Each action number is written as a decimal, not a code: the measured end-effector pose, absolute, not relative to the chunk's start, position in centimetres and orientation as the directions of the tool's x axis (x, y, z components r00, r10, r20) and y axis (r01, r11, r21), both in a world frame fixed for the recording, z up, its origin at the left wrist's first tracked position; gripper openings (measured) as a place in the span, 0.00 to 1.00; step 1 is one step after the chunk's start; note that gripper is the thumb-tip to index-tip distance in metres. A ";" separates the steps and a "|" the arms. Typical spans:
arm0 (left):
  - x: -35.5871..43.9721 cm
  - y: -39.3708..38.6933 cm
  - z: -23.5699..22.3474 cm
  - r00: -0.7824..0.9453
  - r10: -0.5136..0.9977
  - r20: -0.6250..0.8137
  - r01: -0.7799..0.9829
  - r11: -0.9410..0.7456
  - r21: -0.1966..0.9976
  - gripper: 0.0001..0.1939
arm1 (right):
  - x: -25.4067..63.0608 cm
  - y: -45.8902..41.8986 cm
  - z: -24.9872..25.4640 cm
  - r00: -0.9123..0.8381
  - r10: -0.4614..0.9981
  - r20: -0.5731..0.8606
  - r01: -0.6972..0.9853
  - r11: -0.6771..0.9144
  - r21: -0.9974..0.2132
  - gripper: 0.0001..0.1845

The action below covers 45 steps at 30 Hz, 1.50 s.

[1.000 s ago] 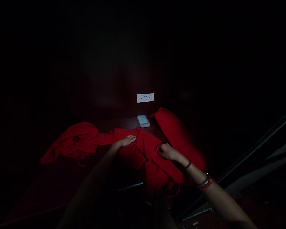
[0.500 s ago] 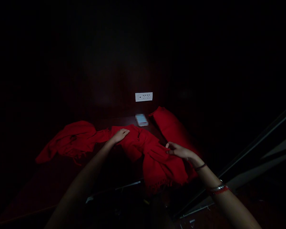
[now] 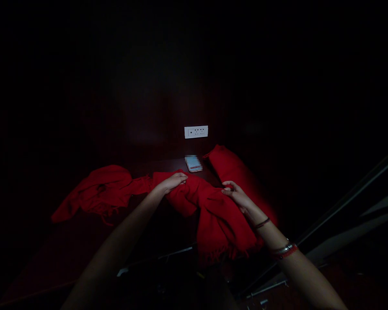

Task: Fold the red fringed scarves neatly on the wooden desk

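A long red fringed cloth [image 3: 210,215] lies bunched across a dark tabletop [image 3: 67,254] in a very dim room. My left hand [image 3: 173,181] curls over the cloth's upper edge near the middle and grips it. My right hand [image 3: 234,193] pinches a fold of the same cloth a little to the right, with bracelets on that wrist. The cloth's left end [image 3: 97,191] trails away in a heap, and its fringed lower end hangs over the table's front edge.
A second folded red cloth [image 3: 236,176] lies at the back right. A small white phone-like object [image 3: 193,163] sits by the wall under a white socket plate [image 3: 196,131]. Pale rails [image 3: 349,202] run diagonally at the right. Everything else is dark.
My left hand slid right along the cloth's top edge and closed on it. My right hand moved up and left, and pinched a fold. The cloth bunched tighter between them.
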<state>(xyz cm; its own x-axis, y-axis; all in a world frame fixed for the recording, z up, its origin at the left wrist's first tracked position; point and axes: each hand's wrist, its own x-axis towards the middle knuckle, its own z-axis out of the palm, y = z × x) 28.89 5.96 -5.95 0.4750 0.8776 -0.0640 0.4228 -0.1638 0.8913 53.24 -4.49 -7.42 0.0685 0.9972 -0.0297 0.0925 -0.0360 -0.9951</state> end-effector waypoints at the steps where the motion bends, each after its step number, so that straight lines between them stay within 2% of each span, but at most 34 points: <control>1: 28.7 5.9 -5.9 0.468 0.881 -0.064 0.410 -0.153 0.899 0.13 | 53.5 -4.5 -7.7 0.088 0.996 -0.029 0.114 -0.039 -0.993 0.18; 4: 28.4 5.2 -5.7 0.435 0.897 -0.074 0.332 -0.083 0.940 0.10 | 54.0 -4.5 -8.7 0.100 0.995 -0.021 0.204 -0.042 -0.978 0.19; 6: 28.4 4.6 -5.3 0.414 0.904 -0.106 0.270 -0.011 0.963 0.12 | 54.2 -4.4 -8.9 0.099 0.994 -0.050 0.220 -0.071 -0.973 0.20; 10: 27.9 4.0 -4.7 0.384 0.905 -0.182 0.206 0.109 0.973 0.17 | 55.8 -4.0 -8.0 0.108 0.987 -0.120 0.139 -0.134 -0.981 0.21; 15: 26.1 4.2 -5.4 0.369 0.909 -0.194 0.126 0.158 0.979 0.15 | 58.7 -4.5 -7.1 0.220 0.970 -0.103 0.072 -0.122 -0.990 0.22; 20: 25.4 3.9 -6.1 0.485 0.811 -0.325 0.238 0.235 0.942 0.26 | 57.1 -6.1 -7.5 -0.097 0.974 -0.204 0.296 -0.168 -0.940 0.23; 23: 25.6 3.6 -5.9 0.539 0.766 -0.350 0.260 0.244 0.934 0.26 | 55.1 -6.3 -7.1 -0.132 0.969 -0.207 0.403 -0.138 -0.905 0.26; 26: 25.6 3.6 -6.1 0.571 0.778 -0.261 0.177 0.193 0.965 0.25 | 54.1 -6.1 -6.4 -0.137 0.977 -0.166 0.332 -0.113 -0.936 0.23; 30: 25.4 3.8 -7.2 0.469 0.864 -0.181 0.094 0.155 0.983 0.27 | 54.9 -6.7 -6.1 -0.200 0.964 -0.175 0.116 -0.154 -0.981 0.21; 32: 25.0 4.0 -7.8 0.435 0.884 -0.169 0.089 0.145 0.985 0.27 | 55.9 -7.3 -6.4 -0.273 0.942 -0.196 0.080 -0.181 -0.980 0.19; 34: 24.5 4.2 -8.3 0.437 0.883 -0.172 0.117 0.134 0.984 0.26 | 56.8 -7.8 -7.0 -0.318 0.926 -0.202 0.126 -0.170 -0.977 0.17; 37: 23.7 4.4 -8.5 0.473 0.861 -0.188 0.157 0.128 0.979 0.25 | 57.8 -7.9 -7.4 -0.302 0.936 -0.182 0.303 -0.087 -0.949 0.15; 41: 22.9 4.5 -8.7 0.634 0.747 -0.201 0.154 0.133 0.979 0.27 | 56.9 -6.5 -6.8 -0.412 0.878 -0.244 0.564 0.035 -0.825 0.18; 43: 23.0 4.5 -8.7 0.663 0.727 -0.177 0.140 0.112 0.984 0.29 | 55.2 -5.1 -6.4 -0.405 0.894 -0.189 0.625 0.120 -0.771 0.19; 45: 23.3 4.5 -8.6 0.646 0.754 -0.116 0.085 0.079 0.993 0.31 | 52.8 -3.4 -6.4 -0.315 0.948 -0.049 0.664 0.183 -0.725 0.20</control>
